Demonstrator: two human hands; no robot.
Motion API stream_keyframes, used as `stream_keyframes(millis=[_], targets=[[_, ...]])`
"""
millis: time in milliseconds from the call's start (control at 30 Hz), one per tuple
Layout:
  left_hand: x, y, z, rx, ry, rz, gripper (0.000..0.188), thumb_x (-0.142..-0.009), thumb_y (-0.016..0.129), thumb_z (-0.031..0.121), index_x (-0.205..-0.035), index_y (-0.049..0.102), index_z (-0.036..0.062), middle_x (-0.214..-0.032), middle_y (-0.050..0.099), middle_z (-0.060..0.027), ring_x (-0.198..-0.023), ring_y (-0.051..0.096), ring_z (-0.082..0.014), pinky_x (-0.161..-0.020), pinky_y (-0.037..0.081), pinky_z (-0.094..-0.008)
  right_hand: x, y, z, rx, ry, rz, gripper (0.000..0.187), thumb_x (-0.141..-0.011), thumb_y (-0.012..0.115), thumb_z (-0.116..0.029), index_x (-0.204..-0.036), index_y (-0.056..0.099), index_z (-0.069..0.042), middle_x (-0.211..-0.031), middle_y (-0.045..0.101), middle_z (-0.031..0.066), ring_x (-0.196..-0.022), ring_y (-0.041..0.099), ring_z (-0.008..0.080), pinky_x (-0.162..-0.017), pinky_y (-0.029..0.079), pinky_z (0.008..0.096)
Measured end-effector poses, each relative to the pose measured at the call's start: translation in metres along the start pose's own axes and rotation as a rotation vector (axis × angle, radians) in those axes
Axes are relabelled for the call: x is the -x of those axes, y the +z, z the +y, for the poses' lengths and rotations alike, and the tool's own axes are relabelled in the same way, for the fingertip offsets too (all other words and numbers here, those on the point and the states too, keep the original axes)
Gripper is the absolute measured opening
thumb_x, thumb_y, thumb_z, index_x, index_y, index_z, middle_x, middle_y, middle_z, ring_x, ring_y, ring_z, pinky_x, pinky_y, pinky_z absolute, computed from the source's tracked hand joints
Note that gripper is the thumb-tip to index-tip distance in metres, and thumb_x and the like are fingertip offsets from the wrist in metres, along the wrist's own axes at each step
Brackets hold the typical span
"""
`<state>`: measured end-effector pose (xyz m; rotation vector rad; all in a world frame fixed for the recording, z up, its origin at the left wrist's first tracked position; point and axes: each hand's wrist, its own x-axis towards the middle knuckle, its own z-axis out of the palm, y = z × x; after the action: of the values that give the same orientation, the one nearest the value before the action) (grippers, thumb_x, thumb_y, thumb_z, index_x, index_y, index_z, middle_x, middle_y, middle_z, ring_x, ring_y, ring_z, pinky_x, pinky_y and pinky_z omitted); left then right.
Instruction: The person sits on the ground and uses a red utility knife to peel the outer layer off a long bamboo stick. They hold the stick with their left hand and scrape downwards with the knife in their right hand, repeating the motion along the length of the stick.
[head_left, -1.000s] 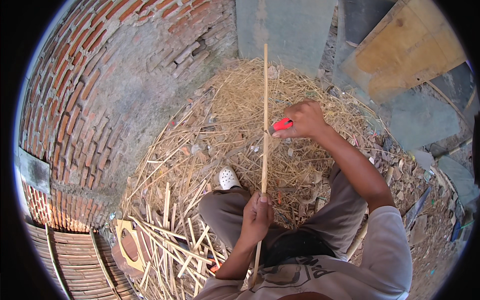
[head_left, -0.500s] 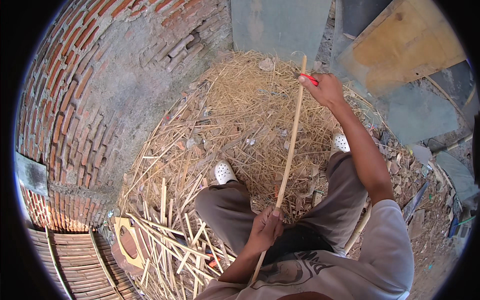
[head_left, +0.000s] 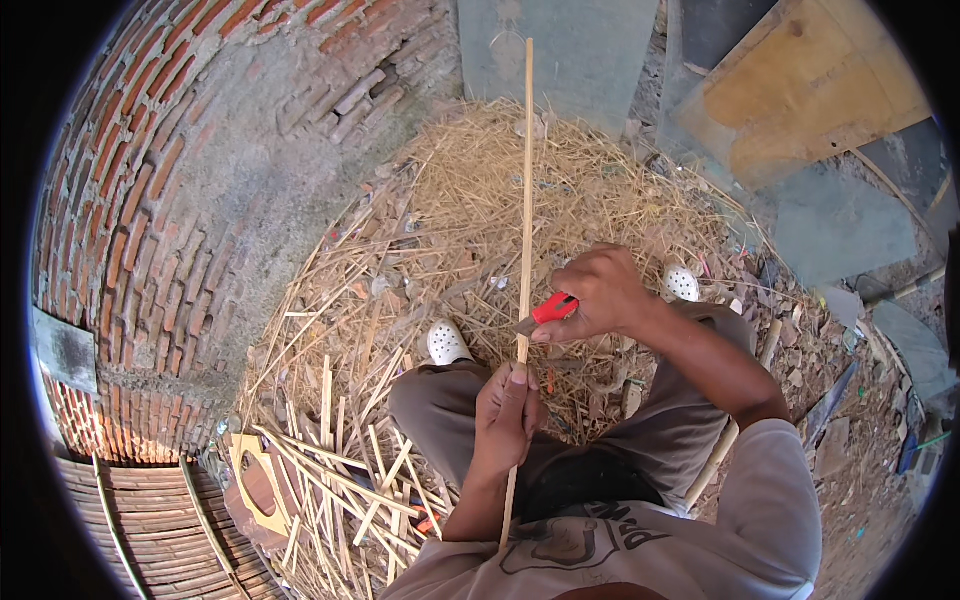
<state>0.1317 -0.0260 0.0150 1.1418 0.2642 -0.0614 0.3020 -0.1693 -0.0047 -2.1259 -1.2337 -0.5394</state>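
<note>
A long, thin strip of bamboo or wood (head_left: 527,190) stands nearly upright in view, its lower end against my shirt. My left hand (head_left: 508,410) is closed round the strip's lower part, thumb along its face. My right hand (head_left: 603,292) grips a red-handled utility knife (head_left: 553,310), just right of the strip and a little above my left hand. The knife's tip is at the strip's edge; whether it touches, I cannot tell. A fine curled shaving (head_left: 508,40) shows beside the strip's far end.
Straw-like shavings (head_left: 470,180) cover the ground ahead. Several cut strips (head_left: 350,490) lie piled at the lower left, near a yellow board with cut-outs (head_left: 262,490). A brick wall (head_left: 150,200) rises on the left. Flat sheets and a stained board (head_left: 810,90) lie at the far right.
My right hand with the knife has come back from the strip's far end to near my left hand. The strip has swung left and upright; my left hand has moved slightly up and left.
</note>
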Motion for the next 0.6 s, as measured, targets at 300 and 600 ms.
stream_keyframes(millis=[300,600], targets=[[0.001,-0.014,-0.004,-0.200,0.076,0.028,0.023,-0.104,0.039,0.022,-0.089,0.047,0.0060,-0.053,0.041,0.0039,-0.043,0.031,-0.0023,-0.041,0.025,-0.0195,-0.001,0.003,-0.004,0.078,0.085,-0.069,0.063,-0.067,0.067,-0.071,-0.054,0.056,-0.010,-0.047,0.051,0.0060,-0.044,0.056,0.0270,-0.045,0.044,0.0382],[0.019,-0.011,-0.016,-0.247,0.029,-0.002,0.024,-0.104,0.039,0.022,-0.087,0.047,0.0058,-0.055,0.040,0.0056,-0.046,0.031,-0.0013,-0.043,0.025,-0.0189,-0.015,-0.005,0.042,0.179,0.149,0.013,0.067,-0.068,0.061,-0.077,-0.056,0.062,-0.011,-0.046,0.054,0.0037,-0.041,0.056,0.0239,-0.046,0.044,0.0369]])
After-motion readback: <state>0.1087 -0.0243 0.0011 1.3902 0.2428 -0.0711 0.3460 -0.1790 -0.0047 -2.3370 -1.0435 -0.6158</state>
